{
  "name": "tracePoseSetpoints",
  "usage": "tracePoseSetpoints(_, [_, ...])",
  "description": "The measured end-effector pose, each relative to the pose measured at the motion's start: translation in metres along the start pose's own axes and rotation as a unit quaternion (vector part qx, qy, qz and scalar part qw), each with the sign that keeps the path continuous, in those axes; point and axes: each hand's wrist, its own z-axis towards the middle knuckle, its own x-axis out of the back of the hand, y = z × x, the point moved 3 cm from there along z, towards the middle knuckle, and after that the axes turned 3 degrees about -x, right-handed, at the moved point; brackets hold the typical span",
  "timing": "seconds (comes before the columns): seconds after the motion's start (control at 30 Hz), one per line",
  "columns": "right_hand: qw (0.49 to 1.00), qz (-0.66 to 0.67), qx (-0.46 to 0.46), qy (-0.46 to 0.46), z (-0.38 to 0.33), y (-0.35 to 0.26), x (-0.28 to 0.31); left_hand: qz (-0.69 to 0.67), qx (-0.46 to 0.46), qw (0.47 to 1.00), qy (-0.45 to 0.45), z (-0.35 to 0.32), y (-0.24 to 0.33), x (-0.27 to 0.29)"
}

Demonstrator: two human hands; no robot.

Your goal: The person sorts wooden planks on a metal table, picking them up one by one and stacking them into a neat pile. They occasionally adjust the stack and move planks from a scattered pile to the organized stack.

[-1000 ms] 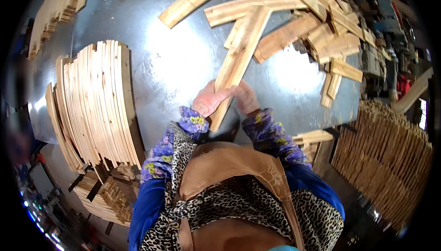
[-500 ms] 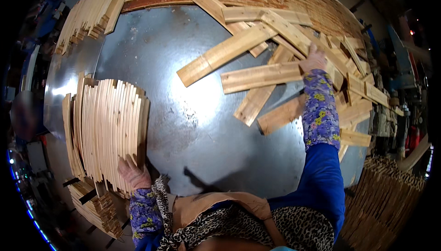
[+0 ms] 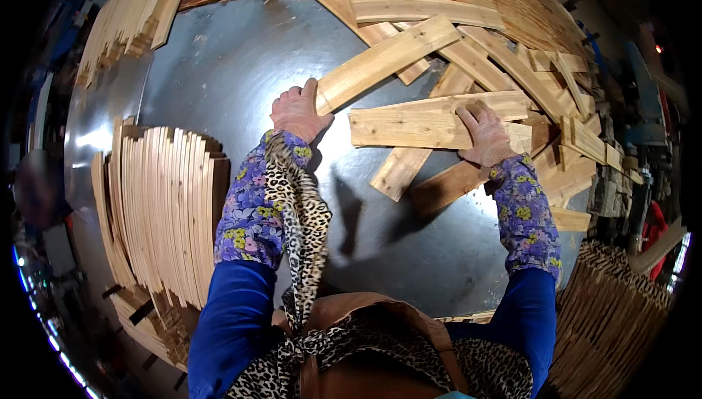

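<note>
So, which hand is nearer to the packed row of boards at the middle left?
Left. The left hand is right of the row, apart from it; the right hand is much farther right, on a board.

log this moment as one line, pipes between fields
left hand: at left end of slanted board | right hand: on crosswise board | board row: at left | surface: metal table

No text, label, brand, number or sign can be read in this scene, neither on the wooden boards (image 3: 387,59) at the far side and the right, nor on the metal table (image 3: 219,70). The machinery (image 3: 647,136) at the right edge is too dark and too small for reading anything.
</note>
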Motion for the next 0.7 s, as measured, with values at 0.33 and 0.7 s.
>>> tracePoseSetpoints(0.33, [0.996, -0.047, -0.07, -0.004, 0.057, -0.003, 0.006, -0.719, 0.257, 0.632, -0.132, -0.168, -0.091, 0.01])
tracePoseSetpoints(0.7, [0.866, 0.493, -0.035, -0.078, 0.063, -0.147, -0.046, -0.794, 0.166, 0.585, 0.015, -0.251, -0.159, -0.066])
